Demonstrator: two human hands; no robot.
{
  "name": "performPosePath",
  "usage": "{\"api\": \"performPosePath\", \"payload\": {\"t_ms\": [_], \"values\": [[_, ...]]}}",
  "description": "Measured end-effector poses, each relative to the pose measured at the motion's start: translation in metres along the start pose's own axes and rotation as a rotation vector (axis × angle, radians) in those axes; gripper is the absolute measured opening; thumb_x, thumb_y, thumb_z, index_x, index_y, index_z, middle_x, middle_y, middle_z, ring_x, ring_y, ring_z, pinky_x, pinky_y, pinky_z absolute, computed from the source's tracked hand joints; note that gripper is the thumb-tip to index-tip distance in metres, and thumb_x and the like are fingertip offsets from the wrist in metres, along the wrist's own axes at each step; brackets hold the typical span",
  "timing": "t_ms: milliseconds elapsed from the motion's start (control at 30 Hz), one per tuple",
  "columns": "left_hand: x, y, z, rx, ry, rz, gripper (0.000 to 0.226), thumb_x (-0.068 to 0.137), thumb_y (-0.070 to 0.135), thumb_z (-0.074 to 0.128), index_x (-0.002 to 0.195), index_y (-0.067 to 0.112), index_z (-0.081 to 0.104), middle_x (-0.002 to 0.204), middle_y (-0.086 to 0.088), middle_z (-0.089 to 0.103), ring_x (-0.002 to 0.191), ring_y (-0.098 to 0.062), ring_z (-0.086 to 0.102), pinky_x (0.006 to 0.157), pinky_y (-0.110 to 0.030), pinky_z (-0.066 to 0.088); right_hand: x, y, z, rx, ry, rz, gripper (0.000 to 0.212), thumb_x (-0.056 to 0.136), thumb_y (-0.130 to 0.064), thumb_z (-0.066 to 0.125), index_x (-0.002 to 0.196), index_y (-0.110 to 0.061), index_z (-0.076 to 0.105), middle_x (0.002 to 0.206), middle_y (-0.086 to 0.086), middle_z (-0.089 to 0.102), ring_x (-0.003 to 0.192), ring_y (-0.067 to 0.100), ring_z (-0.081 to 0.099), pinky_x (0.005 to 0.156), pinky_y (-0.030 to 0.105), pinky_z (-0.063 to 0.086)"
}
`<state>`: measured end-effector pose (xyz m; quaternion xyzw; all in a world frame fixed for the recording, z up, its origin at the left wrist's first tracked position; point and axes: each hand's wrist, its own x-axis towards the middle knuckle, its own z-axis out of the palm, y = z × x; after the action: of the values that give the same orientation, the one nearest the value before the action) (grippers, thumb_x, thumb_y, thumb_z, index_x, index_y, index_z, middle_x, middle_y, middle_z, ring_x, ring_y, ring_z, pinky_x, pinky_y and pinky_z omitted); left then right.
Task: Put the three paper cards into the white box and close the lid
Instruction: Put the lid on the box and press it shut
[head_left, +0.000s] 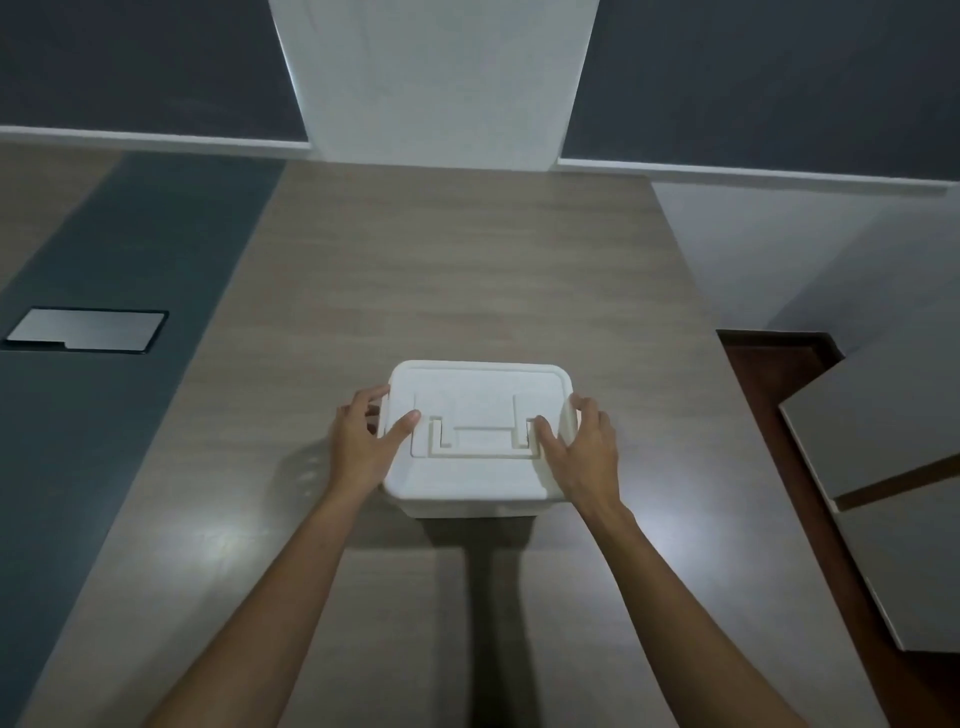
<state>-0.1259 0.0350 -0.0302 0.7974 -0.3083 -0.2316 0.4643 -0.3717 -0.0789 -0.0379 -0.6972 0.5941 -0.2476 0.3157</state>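
Matt white plastic box (478, 483) on glossy, smooth wood-grain table (467, 270)

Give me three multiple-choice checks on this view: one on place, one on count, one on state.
1. Where does the white box stand?
A. on the wood-grain table
B. on the dark strip at the left
C. on the floor at the right

2. How many paper cards show outside the box?
A. three
B. one
C. none

3. How is the lid?
A. lying beside the box
B. flat on the box
C. tipped upright

Answers:
1 A: the box sits on the wood grain, near the middle.
2 C: no card shows anywhere in view.
3 B: the lid covers the top, with the left hand and the right hand gripping its side edges, thumbs on top.
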Motion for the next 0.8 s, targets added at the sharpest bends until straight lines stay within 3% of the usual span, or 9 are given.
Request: {"api": "performPosePath", "payload": {"t_ms": [100, 267, 367, 467, 533, 567, 633, 700, 800], "values": [[0.006, 0.0, 0.002, -0.102, -0.054, -0.065, 0.056, 0.072, 0.045, 0.078, 0.12, 0.033, 0.053, 0.099, 0.016, 0.061, 0.087, -0.001, 0.06, 0.065, -0.018, 0.044, 0.009, -0.003, 0.0, 0.086, -0.016, 0.038, 0.054, 0.079, -0.058, 0.065, 0.118, -0.031, 0.041, 0.112, -0.001, 0.055, 0.098, 0.019, 0.053, 0.074, 0.029, 0.04], [0.016, -0.007, 0.004, -0.196, -0.12, -0.206, 0.061, 0.074, 0.048, 0.076, 0.125, 0.022, 0.057, 0.111, 0.008, 0.064, 0.098, -0.008, 0.063, 0.084, -0.03, 0.052, 0.017, -0.008, 0.0, 0.177, -0.062, 0.066, 0.047, 0.078, -0.053, 0.07, 0.109, -0.04, 0.036, 0.106, -0.006, 0.057, 0.091, 0.017, 0.057, 0.061, 0.016, 0.039], [0.02, -0.014, 0.002, -0.197, -0.185, -0.28, 0.052, 0.072, 0.057, 0.072, 0.109, 0.021, 0.066, 0.107, 0.005, 0.072, 0.095, -0.014, 0.069, 0.087, -0.038, 0.055, 0.02, -0.01, 0.0, 0.183, -0.11, 0.087, 0.053, 0.079, -0.054, 0.07, 0.117, -0.036, 0.037, 0.101, -0.012, 0.056, 0.085, 0.009, 0.058, 0.058, 0.015, 0.038], [0.024, -0.016, 0.002, -0.196, -0.219, -0.335, 0.056, 0.064, 0.067, 0.07, 0.1, 0.024, 0.071, 0.099, 0.007, 0.075, 0.09, -0.013, 0.071, 0.086, -0.041, 0.056, 0.02, -0.009, 0.002, 0.23, -0.126, 0.146, 0.064, 0.078, -0.057, 0.07, 0.129, -0.041, 0.035, 0.098, -0.022, 0.057, 0.088, 0.005, 0.06, 0.063, 0.015, 0.042], [0.028, -0.014, 0.001, -0.181, -0.239, -0.365, 0.06, 0.061, 0.07, 0.07, 0.096, 0.022, 0.072, 0.096, 0.006, 0.076, 0.087, -0.015, 0.072, 0.084, -0.041, 0.057, 0.02, -0.008, 0.004, 0.273, -0.112, 0.266, 0.083, 0.074, -0.061, 0.072, 0.141, -0.033, 0.032, 0.108, -0.014, 0.057, 0.095, 0.014, 0.057, 0.075, 0.024, 0.046], [0.031, -0.012, 0.0, -0.171, -0.253, -0.382, 0.062, 0.06, 0.071, 0.069, 0.094, 0.02, 0.073, 0.093, 0.004, 0.076, 0.085, -0.015, 0.072, 0.083, -0.04, 0.057, 0.02, -0.01, 0.006, 0.276, -0.093, 0.34, 0.087, 0.071, -0.064, 0.073, 0.14, -0.025, 0.038, 0.111, -0.009, 0.058, 0.096, 0.016, 0.057, 0.076, 0.028, 0.046], [0.035, -0.006, -0.001, -0.166, -0.265, -0.408, 0.062, 0.06, 0.071, 0.07, 0.091, 0.017, 0.073, 0.09, 0.003, 0.076, 0.083, -0.016, 0.073, 0.079, -0.037, 0.058, 0.02, -0.012, 0.009, 0.28, -0.061, 0.43, 0.067, 0.065, -0.067, 0.074, 0.107, -0.016, 0.062, 0.101, -0.005, 0.068, 0.087, 0.014, 0.064, 0.066, 0.028, 0.05], [0.038, -0.002, 0.0, -0.182, -0.243, -0.419, 0.057, 0.063, 0.067, 0.073, 0.089, 0.017, 0.073, 0.089, 0.003, 0.076, 0.083, -0.016, 0.072, 0.075, -0.033, 0.058, 0.02, -0.016, 0.013, 0.324, -0.043, 0.467, 0.051, 0.063, -0.066, 0.076, 0.082, -0.021, 0.063, 0.087, -0.005, 0.069, 0.081, 0.012, 0.065, 0.06, 0.028, 0.049], [0.042, 0.004, 0.002, -0.18, -0.133, -0.429, 0.058, 0.063, 0.06, 0.078, 0.091, 0.01, 0.069, 0.09, 0.0, 0.073, 0.085, -0.02, 0.07, 0.076, -0.037, 0.055, 0.019, -0.02, 0.014, 0.394, -0.024, 0.512, 0.054, 0.059, -0.065, 0.08, 0.084, -0.021, 0.058, 0.09, -0.004, 0.067, 0.08, 0.011, 0.064, 0.059, 0.028, 0.049]]}}
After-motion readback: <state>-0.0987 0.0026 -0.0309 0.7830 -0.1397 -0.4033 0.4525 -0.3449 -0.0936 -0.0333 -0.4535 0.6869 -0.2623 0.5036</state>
